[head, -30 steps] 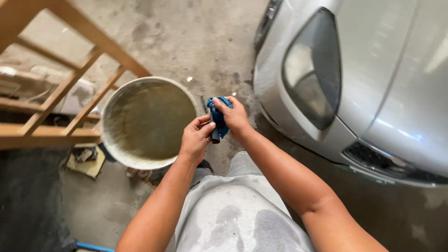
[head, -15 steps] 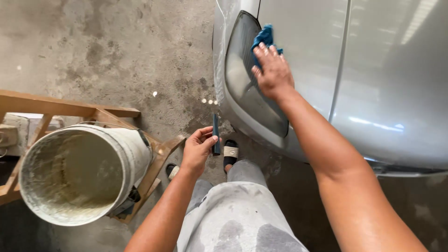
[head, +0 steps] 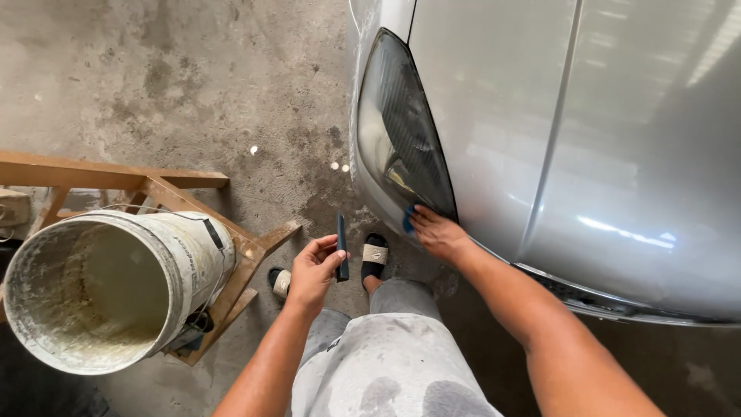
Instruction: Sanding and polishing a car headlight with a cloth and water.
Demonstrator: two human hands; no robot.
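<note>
Under right-hand fingers (head: 423, 218), blue cloth (head: 407, 219) meets headlight (head: 401, 147).

No packages, labels, signs or screens show here. The nearest thing to a container is a worn white bucket (head: 108, 289) at the left, leaning on a wooden frame (head: 154, 185); its crusted side shows no readable label, only a dark strip by its rim.
</note>
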